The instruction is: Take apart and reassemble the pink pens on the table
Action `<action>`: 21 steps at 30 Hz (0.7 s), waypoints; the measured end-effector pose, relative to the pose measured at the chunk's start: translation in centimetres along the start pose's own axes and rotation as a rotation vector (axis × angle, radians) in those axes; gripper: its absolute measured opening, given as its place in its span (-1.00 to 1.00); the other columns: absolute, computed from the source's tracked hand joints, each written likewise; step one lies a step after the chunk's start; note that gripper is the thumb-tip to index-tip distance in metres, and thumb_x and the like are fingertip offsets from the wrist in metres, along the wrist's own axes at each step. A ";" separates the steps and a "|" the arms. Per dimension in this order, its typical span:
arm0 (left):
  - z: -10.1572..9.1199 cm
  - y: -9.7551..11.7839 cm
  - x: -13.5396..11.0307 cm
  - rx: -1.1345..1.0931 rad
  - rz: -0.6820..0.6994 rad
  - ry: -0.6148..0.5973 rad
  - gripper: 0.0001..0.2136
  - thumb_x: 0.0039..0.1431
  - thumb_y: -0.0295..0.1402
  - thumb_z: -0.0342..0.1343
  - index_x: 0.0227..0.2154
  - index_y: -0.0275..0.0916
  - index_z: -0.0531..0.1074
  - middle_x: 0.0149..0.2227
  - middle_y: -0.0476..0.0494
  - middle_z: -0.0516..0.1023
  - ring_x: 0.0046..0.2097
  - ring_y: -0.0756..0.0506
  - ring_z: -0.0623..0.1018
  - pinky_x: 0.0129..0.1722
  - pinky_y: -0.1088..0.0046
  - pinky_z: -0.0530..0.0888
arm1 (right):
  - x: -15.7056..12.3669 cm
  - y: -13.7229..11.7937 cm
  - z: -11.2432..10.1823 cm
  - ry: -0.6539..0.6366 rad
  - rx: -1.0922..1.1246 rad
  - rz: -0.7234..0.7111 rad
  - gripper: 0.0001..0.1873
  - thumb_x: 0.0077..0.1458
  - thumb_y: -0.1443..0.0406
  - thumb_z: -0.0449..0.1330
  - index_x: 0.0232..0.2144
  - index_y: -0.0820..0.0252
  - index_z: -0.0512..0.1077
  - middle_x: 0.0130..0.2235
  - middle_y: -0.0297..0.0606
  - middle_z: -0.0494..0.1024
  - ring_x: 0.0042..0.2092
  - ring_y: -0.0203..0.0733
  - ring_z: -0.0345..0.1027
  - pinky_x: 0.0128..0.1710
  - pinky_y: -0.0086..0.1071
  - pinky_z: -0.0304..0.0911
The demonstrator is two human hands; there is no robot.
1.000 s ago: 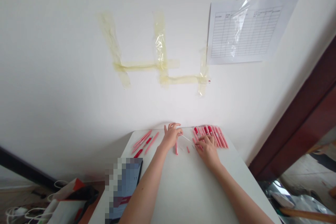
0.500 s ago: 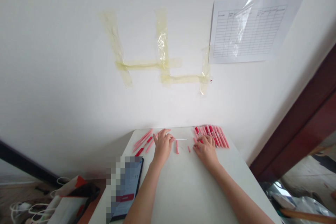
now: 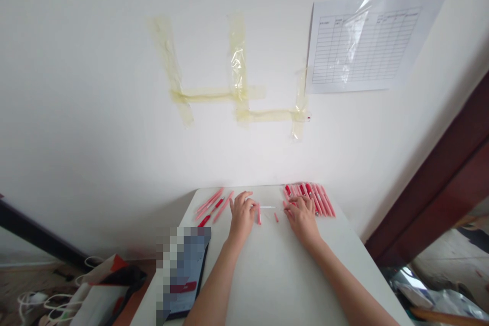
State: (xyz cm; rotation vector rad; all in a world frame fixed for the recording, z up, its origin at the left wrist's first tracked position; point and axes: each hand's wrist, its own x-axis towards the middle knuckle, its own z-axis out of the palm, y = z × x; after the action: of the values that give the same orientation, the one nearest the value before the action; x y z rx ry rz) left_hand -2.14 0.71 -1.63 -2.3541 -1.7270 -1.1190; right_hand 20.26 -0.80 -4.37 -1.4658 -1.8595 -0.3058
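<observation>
White surface (image 3: 244, 275), far edge: red-pink pen tubes (image 3: 310, 199) lying in a row, right hand (image 3: 303, 219) touching them, left hand (image 3: 241, 216) just beside thin white rod (image 3: 266, 207), both grips curled together, clamping unclear.

Nothing legible on the form or the screen

The printed grid form (image 3: 362, 41) on the wall has headings too small to read; the tablet (image 3: 185, 260) is pixelated around a red bar; the pink pen barrels (image 3: 315, 199) show no readable marks.

One left hand (image 3: 241, 216), one right hand (image 3: 303, 219), one tablet (image 3: 187, 270), one wall chart (image 3: 362, 41), two clusters of pink pens (image 3: 210, 206).
</observation>
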 end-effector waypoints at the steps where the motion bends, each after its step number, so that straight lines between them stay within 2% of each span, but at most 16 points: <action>1: 0.0 0.0 0.0 0.001 0.002 0.002 -0.91 0.22 -0.45 0.03 -0.36 -0.16 0.41 0.11 -0.20 0.42 0.19 -0.20 0.35 0.26 -0.22 0.02 | 0.0 0.2 0.0 0.013 0.012 0.003 -0.89 0.17 0.29 0.16 -0.33 0.05 0.50 -0.07 -0.21 0.45 0.08 0.04 0.14 0.19 0.16 -0.06; 6: 0.1 0.0 -0.1 -0.008 0.011 -0.008 -0.92 0.19 -0.47 0.06 -0.35 -0.16 0.41 0.11 -0.18 0.41 0.21 -0.20 0.33 0.27 -0.21 0.01 | 0.2 0.6 -0.3 0.065 0.085 0.021 -0.89 0.20 0.28 0.13 -0.30 0.05 0.48 -0.06 -0.21 0.45 0.06 0.01 0.14 0.15 0.11 0.02; 21: -0.1 0.3 -0.2 -0.015 0.039 0.011 -0.94 0.19 -0.43 0.08 -0.35 -0.15 0.42 0.08 -0.17 0.45 0.20 -0.20 0.35 0.29 -0.14 0.00 | 0.4 -0.5 -1.3 0.057 0.159 -0.038 -0.86 0.23 0.28 0.11 -0.30 0.02 0.48 -0.05 -0.21 0.44 0.07 -0.01 0.16 0.12 0.05 0.10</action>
State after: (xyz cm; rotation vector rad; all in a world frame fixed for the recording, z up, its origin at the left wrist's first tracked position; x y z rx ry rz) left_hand -1.91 0.38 -1.58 -2.3748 -1.6676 -1.1413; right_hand 20.24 -1.40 -3.05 -1.3029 -1.8245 -0.2102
